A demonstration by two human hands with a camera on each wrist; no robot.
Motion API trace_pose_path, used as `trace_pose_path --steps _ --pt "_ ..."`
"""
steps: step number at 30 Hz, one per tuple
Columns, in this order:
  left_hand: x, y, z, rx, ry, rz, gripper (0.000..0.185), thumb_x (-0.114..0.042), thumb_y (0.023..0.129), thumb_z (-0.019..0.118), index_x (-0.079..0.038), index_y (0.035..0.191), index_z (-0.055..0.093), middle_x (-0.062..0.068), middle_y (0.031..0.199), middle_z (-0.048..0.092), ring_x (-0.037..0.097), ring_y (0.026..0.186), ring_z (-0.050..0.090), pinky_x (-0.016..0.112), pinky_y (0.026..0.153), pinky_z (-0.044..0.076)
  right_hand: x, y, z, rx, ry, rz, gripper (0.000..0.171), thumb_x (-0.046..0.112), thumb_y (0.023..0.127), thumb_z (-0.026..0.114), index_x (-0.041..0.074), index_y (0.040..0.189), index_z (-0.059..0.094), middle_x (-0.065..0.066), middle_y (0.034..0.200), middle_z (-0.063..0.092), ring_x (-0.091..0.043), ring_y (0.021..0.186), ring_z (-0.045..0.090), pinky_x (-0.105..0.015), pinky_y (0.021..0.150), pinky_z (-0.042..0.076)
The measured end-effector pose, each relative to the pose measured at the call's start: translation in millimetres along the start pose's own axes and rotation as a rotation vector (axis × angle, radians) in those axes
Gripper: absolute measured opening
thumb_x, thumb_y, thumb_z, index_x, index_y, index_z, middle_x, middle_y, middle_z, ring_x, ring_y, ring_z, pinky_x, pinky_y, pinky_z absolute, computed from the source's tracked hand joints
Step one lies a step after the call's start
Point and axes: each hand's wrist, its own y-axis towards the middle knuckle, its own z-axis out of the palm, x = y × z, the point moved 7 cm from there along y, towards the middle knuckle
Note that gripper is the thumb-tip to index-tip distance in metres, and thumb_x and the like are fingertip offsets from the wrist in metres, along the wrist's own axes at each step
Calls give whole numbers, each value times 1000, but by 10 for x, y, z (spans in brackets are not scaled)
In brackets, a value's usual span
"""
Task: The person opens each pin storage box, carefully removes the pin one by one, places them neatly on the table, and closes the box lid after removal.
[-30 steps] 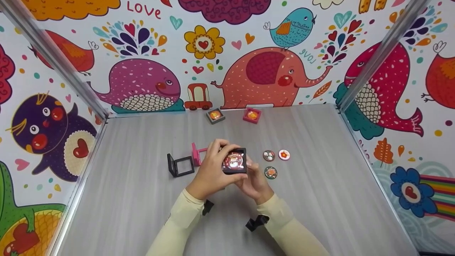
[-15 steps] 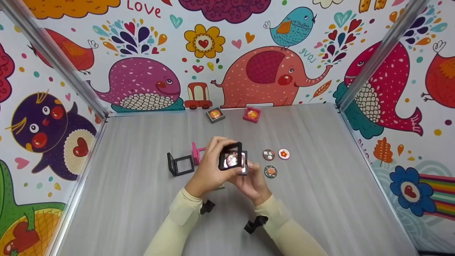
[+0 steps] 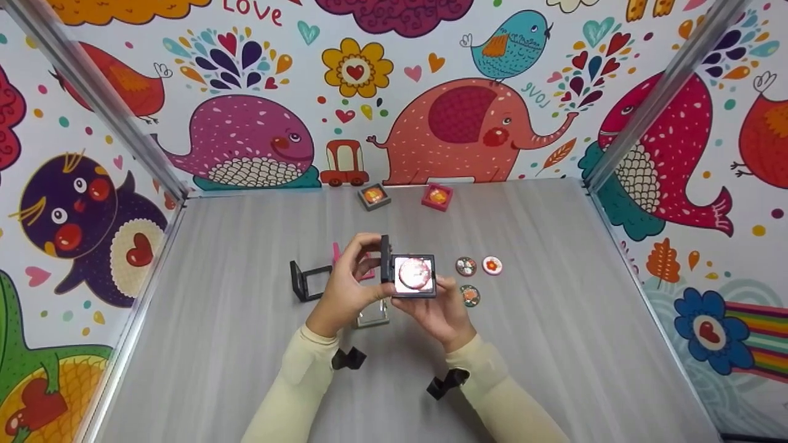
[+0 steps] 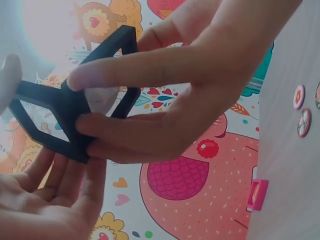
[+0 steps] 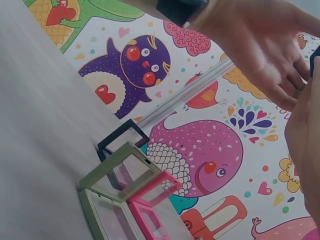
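Far left on the grey table I saw an open black frame case standing empty, a pink case behind it and a grey-green one lying just beside. My left hand pinched the raised lid of the black display case — fingers curled round its edge. The case sat up off the table, centre, a round badge showing inside. My right hand cupped it from beneath, gripping. Further right — three round badges lay close together on the table.
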Motion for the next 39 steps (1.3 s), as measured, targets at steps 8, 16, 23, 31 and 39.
trace_pose_path --steps 8,16,23,31,39 --pt "64 -84 -100 -28 -29 -22 86 -34 85 95 4 148 49 24 142 51 38 132 54 49 113 50 425 26 241 -49 -1029 -209 52 1 107 52 8 158 47 -20 153 54 -35 136 58 -56 112 50" --pt "104 -141 -130 -27 16 -57 82 -32 85 97 -4 147 52 16 144 52 44 132 56 50 111 51 498 140 721 107 -2085 -245 66 12 93 89 21 153 62 6 147 64 -20 136 58 -58 120 41" --pt "107 -219 -213 -8 63 -105 78 -23 87 95 -13 152 53 12 148 51 37 135 57 51 113 50 475 167 875 236 -2199 -432 55 10 88 92 9 138 71 -1 133 71 -23 124 62 -59 118 42" --pt "151 -719 -904 -80 147 -200 82 0 87 91 -12 158 51 13 152 48 41 143 49 39 114 49 968 -23 985 102 -2122 -620 53 -1 84 91 2 134 71 -11 125 72 -30 112 63 -30 96 56" --pt "547 -1430 -1516 -177 244 -455 81 5 87 89 -1 155 47 20 158 48 36 149 46 28 116 44 1445 -313 819 -45 -2266 -496 57 -2 85 90 6 137 70 -3 131 70 -24 116 61 -27 96 55"
